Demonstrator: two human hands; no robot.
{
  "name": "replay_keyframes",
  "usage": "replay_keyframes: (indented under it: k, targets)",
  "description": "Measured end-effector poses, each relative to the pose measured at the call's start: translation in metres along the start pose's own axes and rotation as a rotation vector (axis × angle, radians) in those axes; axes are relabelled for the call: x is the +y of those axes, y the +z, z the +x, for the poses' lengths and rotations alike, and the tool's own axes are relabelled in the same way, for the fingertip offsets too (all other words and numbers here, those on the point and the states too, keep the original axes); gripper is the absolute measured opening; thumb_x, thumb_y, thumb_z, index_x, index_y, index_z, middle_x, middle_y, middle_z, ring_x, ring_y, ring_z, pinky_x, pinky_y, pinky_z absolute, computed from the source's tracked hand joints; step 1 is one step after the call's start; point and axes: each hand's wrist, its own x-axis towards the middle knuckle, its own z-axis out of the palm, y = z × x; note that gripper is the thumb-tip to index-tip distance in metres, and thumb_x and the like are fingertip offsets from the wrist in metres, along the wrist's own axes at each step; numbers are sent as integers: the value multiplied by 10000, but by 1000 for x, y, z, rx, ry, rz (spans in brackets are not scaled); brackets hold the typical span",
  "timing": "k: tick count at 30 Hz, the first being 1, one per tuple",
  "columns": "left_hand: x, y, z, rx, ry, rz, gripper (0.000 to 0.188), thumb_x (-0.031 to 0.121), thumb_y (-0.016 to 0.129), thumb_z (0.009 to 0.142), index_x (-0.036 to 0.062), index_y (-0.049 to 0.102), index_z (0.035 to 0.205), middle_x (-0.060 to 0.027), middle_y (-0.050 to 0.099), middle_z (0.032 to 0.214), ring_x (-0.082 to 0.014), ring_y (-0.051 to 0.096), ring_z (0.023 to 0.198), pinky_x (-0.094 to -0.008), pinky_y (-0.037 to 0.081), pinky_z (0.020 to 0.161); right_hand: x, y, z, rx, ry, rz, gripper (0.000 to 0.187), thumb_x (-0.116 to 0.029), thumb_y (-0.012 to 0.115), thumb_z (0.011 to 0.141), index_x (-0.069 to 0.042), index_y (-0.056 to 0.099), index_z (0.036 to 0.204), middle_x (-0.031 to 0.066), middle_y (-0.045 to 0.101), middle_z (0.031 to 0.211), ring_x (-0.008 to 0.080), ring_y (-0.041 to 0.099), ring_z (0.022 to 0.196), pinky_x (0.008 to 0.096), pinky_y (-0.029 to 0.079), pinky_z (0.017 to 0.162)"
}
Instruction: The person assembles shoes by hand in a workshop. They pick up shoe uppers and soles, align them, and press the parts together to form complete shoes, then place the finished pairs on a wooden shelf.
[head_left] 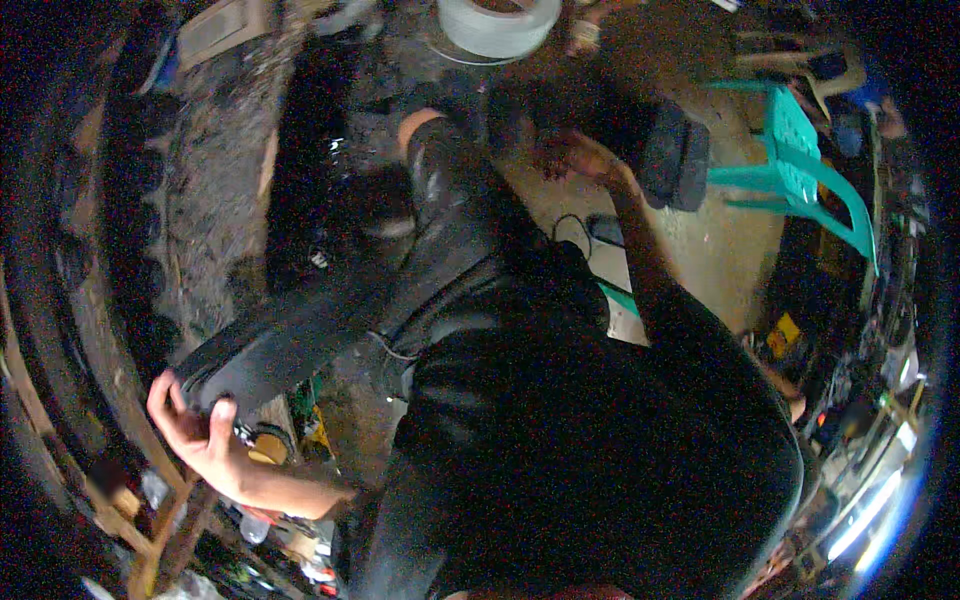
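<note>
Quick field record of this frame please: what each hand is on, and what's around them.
left hand: gripping the near end of a long black rubber piece
right hand: stretched forward onto dark material; grip unclear
rubber piece: runs from the left hand up toward the middle
above: white roll on the ground
right: teal plastic chair
light: dim, details blurred

The support surface is a dirty concrete floor [700,250], pale at right and dark with grime at left. A turquoise plastic chair [800,165] stands on the floor at right. A dark cushioned block [677,155] rests just beside the chair. A white roll of strapping [498,25] lies at the top edge. A black cable [575,228] trails across the pale area.
</note>
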Motion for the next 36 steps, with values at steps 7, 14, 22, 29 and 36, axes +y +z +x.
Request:
replay_keyframes:
  k: [7,14,22,29,36]
  targets:
    - [-32,34,27,-503,-119,-296,865,103,937,684,14,506,1429,-114,612,1372,-224,598,1272,-349,489,1062,-231,209,75,-818,-487,733,618,-435,467,1091,23,447,1506,193,600,1437,257,567,1364,409,432,1153]
    - [-101,97,-56,51,-491,-259,458,142,766,954,34,558,1348,-90,703,1058,-78,581,603,-262,495,525,-207,320,44,-922,210,1244,728,-582,413,1060,12,480,1477,198,630,1335,285,601,1240,430,472,1067]
    - [-105,108,-111,445,-275,-653,493,329,780,932,6,639,1276,-141,699,1216,-226,676,1086,-360,536,960,-211,327,48,-830,183,1201,817,-692,364,1025,-3,526,1435,177,672,1208,296,652,1067,430,531,945]
    - [-95,55,-111,228,-285,-1478,852,697,420,997,4,427,1492,-280,628,1304,-432,675,1100,-582,558,964,-223,271,89,-465,-40,745,887,-783,307,999,-32,587,1377,136,716,1055,289,690,908,419,576,832]
    - [-73,26,-49,393,127,-1345,899,802,247,989,118,306,1569,-260,645,1215,-389,703,1043,-592,600,890,-309,213,14,-287,-562,443,713,-216,757,891,-12,454,1503,133,687,1175,220,673,980,403,579,877]
